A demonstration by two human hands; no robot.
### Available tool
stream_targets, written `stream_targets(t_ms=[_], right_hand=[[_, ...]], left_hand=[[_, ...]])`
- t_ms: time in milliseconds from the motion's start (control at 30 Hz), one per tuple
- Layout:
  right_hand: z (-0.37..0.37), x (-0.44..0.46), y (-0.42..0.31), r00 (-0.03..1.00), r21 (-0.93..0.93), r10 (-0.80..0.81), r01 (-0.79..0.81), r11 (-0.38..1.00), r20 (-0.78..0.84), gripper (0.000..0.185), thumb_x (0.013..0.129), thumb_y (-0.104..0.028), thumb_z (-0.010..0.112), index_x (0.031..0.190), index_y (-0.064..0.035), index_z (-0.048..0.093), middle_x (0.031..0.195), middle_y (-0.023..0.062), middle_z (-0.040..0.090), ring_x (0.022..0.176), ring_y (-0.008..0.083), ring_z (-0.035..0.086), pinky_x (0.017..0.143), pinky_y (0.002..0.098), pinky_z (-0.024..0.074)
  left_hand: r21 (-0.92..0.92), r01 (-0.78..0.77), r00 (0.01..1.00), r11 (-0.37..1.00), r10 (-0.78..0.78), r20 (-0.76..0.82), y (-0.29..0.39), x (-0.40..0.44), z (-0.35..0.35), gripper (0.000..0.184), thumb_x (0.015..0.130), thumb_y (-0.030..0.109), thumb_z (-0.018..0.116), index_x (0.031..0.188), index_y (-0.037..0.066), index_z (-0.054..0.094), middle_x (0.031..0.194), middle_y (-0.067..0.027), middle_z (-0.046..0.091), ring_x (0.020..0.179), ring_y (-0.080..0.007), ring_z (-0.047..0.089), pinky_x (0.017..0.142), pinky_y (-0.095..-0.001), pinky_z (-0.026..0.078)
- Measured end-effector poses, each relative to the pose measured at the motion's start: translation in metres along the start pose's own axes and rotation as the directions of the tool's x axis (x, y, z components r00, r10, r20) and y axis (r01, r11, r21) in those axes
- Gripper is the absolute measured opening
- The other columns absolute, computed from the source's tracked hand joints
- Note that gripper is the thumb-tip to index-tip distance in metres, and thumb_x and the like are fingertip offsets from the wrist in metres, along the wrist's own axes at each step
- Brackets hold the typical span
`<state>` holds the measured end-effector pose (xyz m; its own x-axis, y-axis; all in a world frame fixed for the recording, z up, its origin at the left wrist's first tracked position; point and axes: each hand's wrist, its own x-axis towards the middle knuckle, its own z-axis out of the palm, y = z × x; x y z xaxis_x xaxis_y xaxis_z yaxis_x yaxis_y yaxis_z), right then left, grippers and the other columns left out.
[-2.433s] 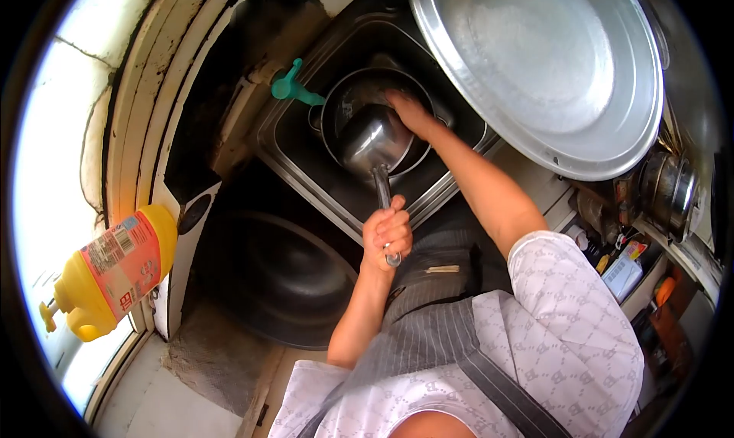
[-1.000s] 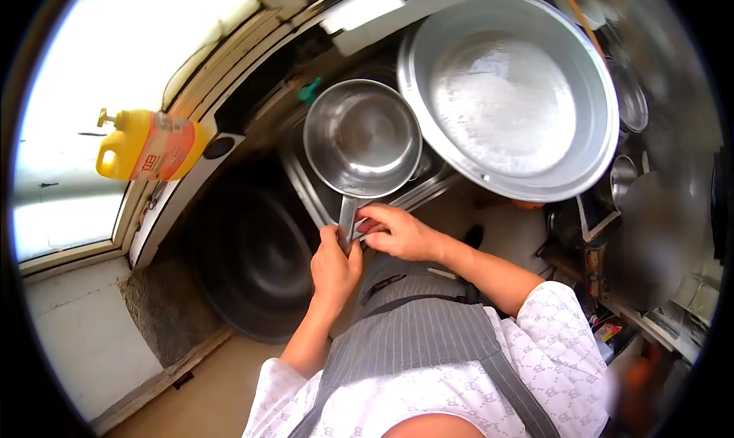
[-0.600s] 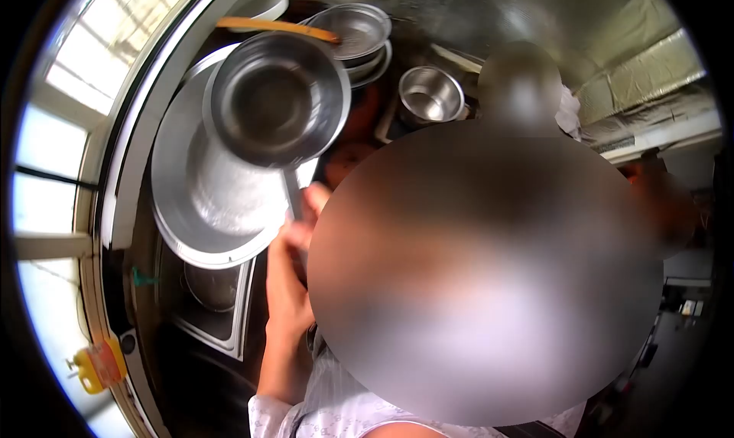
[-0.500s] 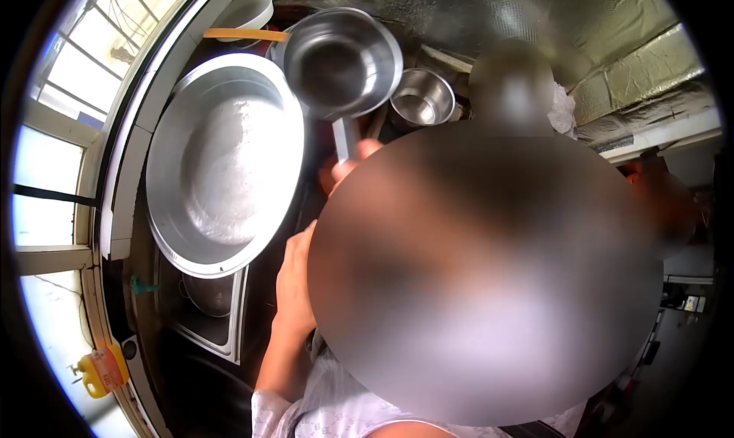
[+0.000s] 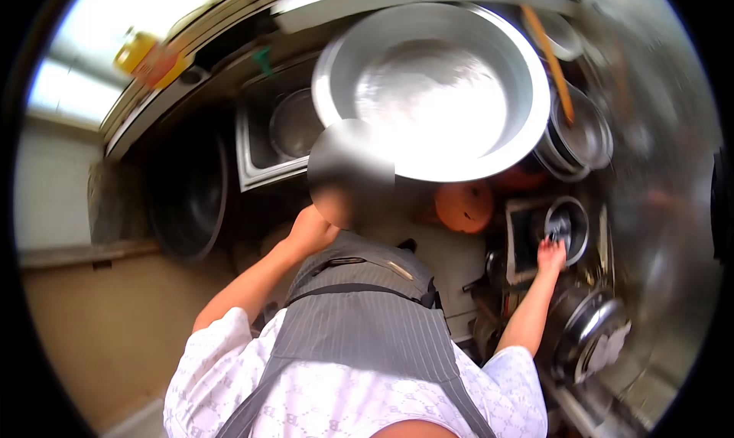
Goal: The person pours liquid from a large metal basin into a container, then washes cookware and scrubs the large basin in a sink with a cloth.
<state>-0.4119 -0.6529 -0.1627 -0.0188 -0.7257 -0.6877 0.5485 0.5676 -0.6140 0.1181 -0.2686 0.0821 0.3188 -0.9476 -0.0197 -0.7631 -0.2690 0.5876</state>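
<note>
My left hand (image 5: 315, 230) is closed in front of my apron, at the edge of a blurred grey round patch. The patch hides its fingertips and whatever they hold. My right hand (image 5: 552, 254) reaches out to the right, its fingers closed at the near rim of a small metal pot (image 5: 581, 227). This pot sits on a dark square burner (image 5: 524, 243). Ahead of me is a large, shiny metal basin (image 5: 432, 166), which appears to have nothing in it. Its near rim lies just beyond the blurred patch.
A metal sink (image 5: 246, 151) holds a round pan (image 5: 297, 124). Stacked pans (image 5: 585, 128) with a wooden-handled utensil (image 5: 549, 63) stand right of the basin. Below them is an orange round object (image 5: 464, 207). A lidded pot (image 5: 589, 323), a dark tub (image 5: 191, 193) and a yellow bottle (image 5: 153, 59) are around.
My view has swung, so the basin now lies ahead instead of left. The long-handled saucepan seen beside the basin no longer shows plainly. My right hand now shows at the small pot.
</note>
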Motion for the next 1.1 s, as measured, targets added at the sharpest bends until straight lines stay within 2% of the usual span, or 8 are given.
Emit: stream_targets(t_ms=[333, 433, 567, 667, 767, 833, 900, 1100], right_hand=[[0.248, -0.274, 0.22, 0.867, -0.828, 0.365, 0.09, 0.554, 0.338, 0.02, 0.096, -0.019, 0.058, 0.104, -0.0024, 0.066, 0.076, 0.003, 0.062, 0.06, 0.0092, 0.057, 0.052, 0.0232, 0.049], [0.362, -0.314, 0.309, 0.633, -0.746, 0.43, 0.395, 0.536, 0.644, 0.022, 0.097, -0.019, 0.058, 0.105, 0.0, 0.067, 0.08, 0.0026, 0.063, 0.065, 0.0065, 0.056, 0.057, 0.021, 0.045], [0.506, -0.298, 0.442, 0.208, -0.245, 0.266, 0.963, 0.112, 0.941, 0.017, 0.089, -0.009, 0.058, 0.103, -0.0024, 0.067, 0.1, 0.0175, 0.064, 0.094, 0.0363, 0.062, 0.08, 0.0398, 0.0496], [0.549, -0.22, 0.56, 0.16, -0.101, 0.407, 0.982, -0.162, 0.899, 0.033, 0.086, -0.006, 0.056, 0.117, -0.0117, 0.063, 0.118, 0.0161, 0.058, 0.105, 0.0397, 0.059, 0.088, 0.0429, 0.0499], [0.564, -0.158, 0.631, 0.335, -0.038, 0.62, 0.896, -0.442, 0.71, 0.038, 0.086, -0.011, 0.054, 0.123, -0.0164, 0.061, 0.127, 0.0132, 0.055, 0.107, 0.0394, 0.059, 0.093, 0.0454, 0.0491], [0.539, -0.112, 0.654, 0.19, 0.134, 0.628, 0.892, -0.431, 0.755, 0.033, 0.088, -0.016, 0.053, 0.119, -0.0141, 0.065, 0.134, 0.0121, 0.051, 0.109, 0.0369, 0.059, 0.096, 0.047, 0.048], [0.566, -0.161, 0.611, 0.479, 0.107, 0.706, 0.784, -0.611, 0.522, 0.026, 0.088, -0.015, 0.054, 0.106, -0.0026, 0.068, 0.114, 0.0177, 0.065, 0.103, 0.0306, 0.065, 0.088, 0.04, 0.052], [0.566, -0.19, 0.607, 0.558, 0.007, 0.814, 0.824, -0.566, 0.165, 0.026, 0.08, -0.014, 0.061, 0.099, 0.0018, 0.069, 0.107, 0.0231, 0.067, 0.107, 0.0337, 0.064, 0.09, 0.0437, 0.0494]], left_hand=[[-0.661, 0.538, 0.623, 0.522, -0.775, -0.105, -0.243, 0.009, -0.046, 0.026, 0.096, 0.016, 0.053, 0.111, -0.004, 0.06, 0.088, -0.0079, 0.063, 0.067, -0.0126, 0.061, 0.058, -0.0251, 0.051], [-0.759, 0.518, 0.551, 0.394, -0.833, -0.056, -0.323, 0.039, -0.044, 0.024, 0.089, 0.014, 0.055, 0.098, -0.006, 0.065, 0.076, -0.0114, 0.064, 0.066, -0.0177, 0.063, 0.059, -0.03, 0.049], [-0.6, 0.791, 0.325, 0.119, -0.913, 0.246, -0.391, 0.08, -0.026, 0.019, 0.089, 0.008, 0.057, 0.095, -0.008, 0.066, 0.082, -0.0144, 0.063, 0.067, -0.0232, 0.061, 0.055, -0.0327, 0.048], [-0.608, 0.737, 0.518, 0.296, -0.825, 0.226, -0.459, 0.076, 0.048, 0.022, 0.088, 0.004, 0.05, 0.102, -0.002, 0.065, 0.099, -0.0154, 0.066, 0.076, -0.0284, 0.065, 0.06, -0.0396, 0.054], [-0.72, 0.673, 0.288, -0.17, -0.837, 0.466, -0.475, 0.081, 0.071, 0.026, 0.09, 0.006, 0.047, 0.111, 0.004, 0.062, 0.107, -0.0118, 0.066, 0.087, -0.0293, 0.066, 0.066, -0.0425, 0.059], [-0.739, 0.641, 0.298, -0.206, -0.821, 0.487, -0.452, 0.089, 0.051, 0.027, 0.091, 0.006, 0.047, 0.114, 0.004, 0.06, 0.106, -0.0123, 0.066, 0.085, -0.0281, 0.067, 0.063, -0.0402, 0.059], [-0.739, 0.642, 0.241, -0.202, -0.862, 0.445, -0.445, 0.096, 0.052, 0.028, 0.092, 0.007, 0.047, 0.116, 0.005, 0.059, 0.107, -0.012, 0.066, 0.083, -0.0277, 0.067, 0.059, -0.0384, 0.058], [-0.698, 0.688, 0.229, -0.198, -0.854, 0.468, -0.438, 0.109, 0.047, 0.031, 0.091, 0.011, 0.049, 0.12, 0.003, 0.057, 0.108, -0.0164, 0.064, 0.082, -0.033, 0.067, 0.058, -0.0407, 0.059]])
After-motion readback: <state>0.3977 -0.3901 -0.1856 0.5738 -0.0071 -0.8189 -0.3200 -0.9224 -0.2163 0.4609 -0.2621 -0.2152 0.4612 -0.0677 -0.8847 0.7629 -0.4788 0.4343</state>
